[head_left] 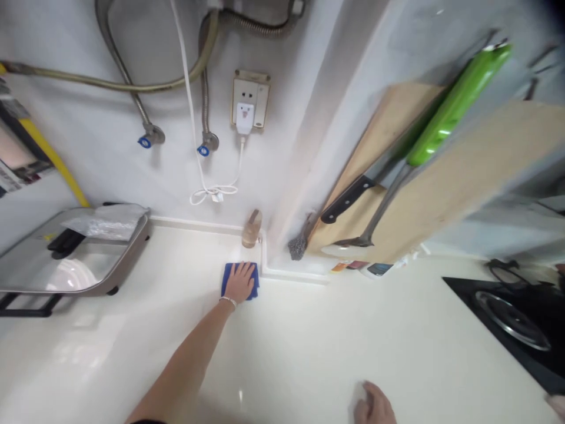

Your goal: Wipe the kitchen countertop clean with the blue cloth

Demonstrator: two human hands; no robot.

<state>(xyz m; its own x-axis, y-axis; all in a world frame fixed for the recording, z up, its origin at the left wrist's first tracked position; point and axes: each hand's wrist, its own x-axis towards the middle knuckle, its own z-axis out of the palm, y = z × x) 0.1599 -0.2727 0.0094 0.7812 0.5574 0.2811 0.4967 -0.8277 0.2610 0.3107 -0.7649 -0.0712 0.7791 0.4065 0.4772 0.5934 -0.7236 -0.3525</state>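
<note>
My left hand (240, 284) lies flat on a folded blue cloth (227, 288), fingers stretched and a little apart, pressing it to the white countertop (282, 353). The cloth is beside the corner where the wall juts out. Just behind it, close to the wall, stands a small brownish translucent bottle (251, 232). At the bottom edge my right hand (375, 405) shows only in part. Its visible fingers are loosely bent and slightly apart over the counter, with nothing seen between them.
On the left sits an electric pan (110, 274) with a glass lid and a plastic bag on top. A cutting board (410, 206), knife (348, 200), green-handled spatula (459, 106) and scrubber (298, 247) hang right. A black cooktop (468, 294) lies far right. A white cord (189, 100) dangles from above.
</note>
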